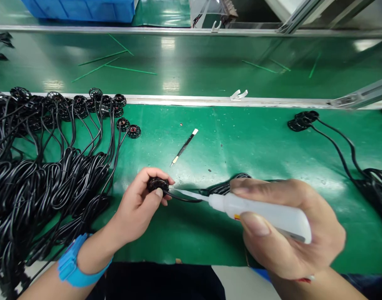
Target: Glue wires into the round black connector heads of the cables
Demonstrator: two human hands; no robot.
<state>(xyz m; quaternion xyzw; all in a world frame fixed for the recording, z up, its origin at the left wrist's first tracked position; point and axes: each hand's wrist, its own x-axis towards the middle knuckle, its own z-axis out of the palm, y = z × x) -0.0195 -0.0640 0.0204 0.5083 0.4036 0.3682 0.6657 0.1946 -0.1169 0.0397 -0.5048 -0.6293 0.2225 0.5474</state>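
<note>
My left hand (144,204), with a blue band at the wrist, grips a round black part (158,184) between thumb and fingers. A black cable (187,200) runs right from this part to a coiled bundle (224,186), which is partly hidden behind my right hand. In my right hand (291,233) lies a white squeeze bottle (262,214), held tilted with its thin nozzle pointing left. The nozzle tip is at the right side of the black part; whether they touch is unclear.
Many black cables (62,175) with round ends fill the left side. A small pen-like tool (184,148) lies ahead of my hands. More cables (374,187) are at the right. A white rail (178,100) crosses behind, with a blue bin (84,10) beyond.
</note>
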